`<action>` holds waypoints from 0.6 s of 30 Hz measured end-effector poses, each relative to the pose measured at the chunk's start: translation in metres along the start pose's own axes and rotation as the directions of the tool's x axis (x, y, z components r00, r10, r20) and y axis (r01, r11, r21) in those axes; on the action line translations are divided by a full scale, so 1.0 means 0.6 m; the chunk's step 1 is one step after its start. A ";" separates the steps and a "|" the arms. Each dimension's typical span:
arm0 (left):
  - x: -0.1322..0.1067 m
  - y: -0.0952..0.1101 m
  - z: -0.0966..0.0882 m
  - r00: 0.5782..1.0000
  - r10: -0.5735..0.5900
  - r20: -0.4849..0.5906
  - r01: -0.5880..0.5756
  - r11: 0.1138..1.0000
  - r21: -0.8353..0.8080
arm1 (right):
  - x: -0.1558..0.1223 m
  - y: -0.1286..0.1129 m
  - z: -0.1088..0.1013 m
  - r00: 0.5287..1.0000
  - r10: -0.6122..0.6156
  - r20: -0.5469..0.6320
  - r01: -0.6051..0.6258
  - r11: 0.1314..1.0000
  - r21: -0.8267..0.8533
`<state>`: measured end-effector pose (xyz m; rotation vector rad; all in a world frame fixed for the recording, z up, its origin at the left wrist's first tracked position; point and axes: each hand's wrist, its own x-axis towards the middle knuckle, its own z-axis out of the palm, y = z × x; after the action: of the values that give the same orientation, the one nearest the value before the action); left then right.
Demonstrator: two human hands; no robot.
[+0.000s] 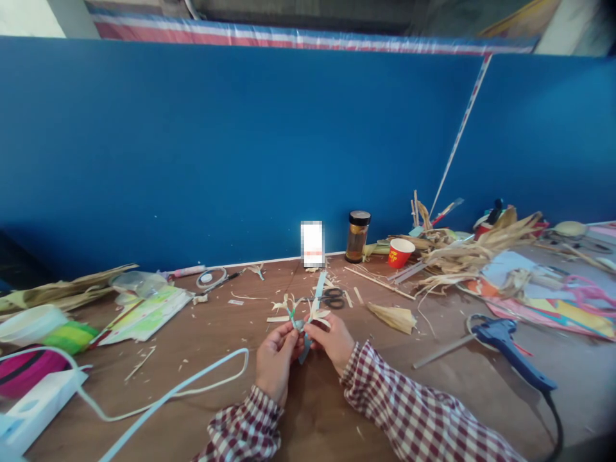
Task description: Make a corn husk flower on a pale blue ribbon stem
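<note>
My left hand [276, 359] pinches the base of a small husk craft [291, 309], whose thin pale strips fan out at the top above a green and light-blue wrapped stem. My right hand [333, 340] is closed at the same spot, thumb and fingers pressed on a light-blue strip [319, 285] that stands up beside the craft. Its lower end hangs below the fingers. Both hands meet just above the brown table, and the fingertips partly hide what lies between them. Right behind them, dark-handled scissors [335, 298] lie among pale scraps.
A blue glue gun [513, 353] lies at right, near a loose husk piece [393, 318]. Further back are a red paper cup [399, 254], a lidded jar [357, 239] and piled dry husks [481, 253]. A white cable [183, 385] loops at left beside a power strip [45, 404].
</note>
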<state>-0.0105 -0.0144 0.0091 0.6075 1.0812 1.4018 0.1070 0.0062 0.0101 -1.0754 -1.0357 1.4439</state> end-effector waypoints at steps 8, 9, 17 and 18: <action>0.003 -0.002 0.000 1.000 -0.012 -0.021 0.012 1.000 -0.016 | 0.001 -0.005 -0.002 0.996 -0.079 0.037 0.082 0.993 -0.082; 0.003 -0.002 0.000 1.000 -0.010 -0.018 0.009 1.000 -0.021 | 0.000 -0.006 -0.002 0.996 -0.086 0.036 0.089 0.992 -0.093; -0.003 0.004 0.001 1.000 -0.023 0.001 0.023 0.998 -0.055 | -0.007 -0.006 -0.001 0.981 -0.184 0.058 0.192 0.962 -0.195; -0.003 0.004 0.001 1.000 -0.026 0.002 0.026 0.998 -0.051 | -0.007 -0.006 -0.001 0.981 -0.186 0.059 0.194 0.962 -0.194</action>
<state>-0.0110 -0.0154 0.0119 0.5558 1.0460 1.4017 0.1089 0.0027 0.0137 -1.0587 -1.2984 1.2305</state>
